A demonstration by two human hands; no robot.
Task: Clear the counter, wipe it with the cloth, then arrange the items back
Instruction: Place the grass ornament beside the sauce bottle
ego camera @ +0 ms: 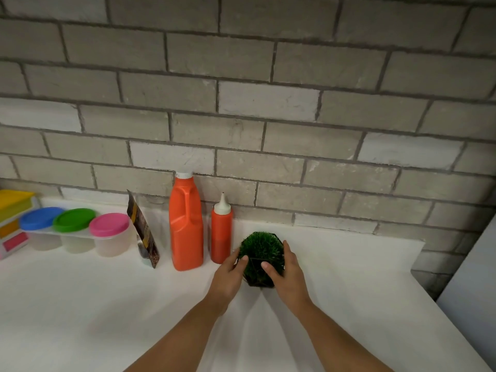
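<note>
A small fake grass plant (pixel 260 248) in a dark angular pot sits on the white counter (pixel 349 277), right of the bottles. My left hand (pixel 228 275) grips its left side and my right hand (pixel 287 272) grips its right side, thumbs on the front. To the left stand a red squeeze bottle (pixel 221 232) with a white nozzle and a tall orange jug (pixel 186 224) with a white cap, both against the wall. A dark pouch (pixel 143 229) leans beside the jug. No cloth is in view.
Three clear tubs with blue (pixel 40 218), green (pixel 73 220) and pink (pixel 108 224) lids stand in a row at left, next to a stack of coloured boxes (pixel 13 218). A grey brick wall (pixel 268 103) backs the counter, which ends at the right edge.
</note>
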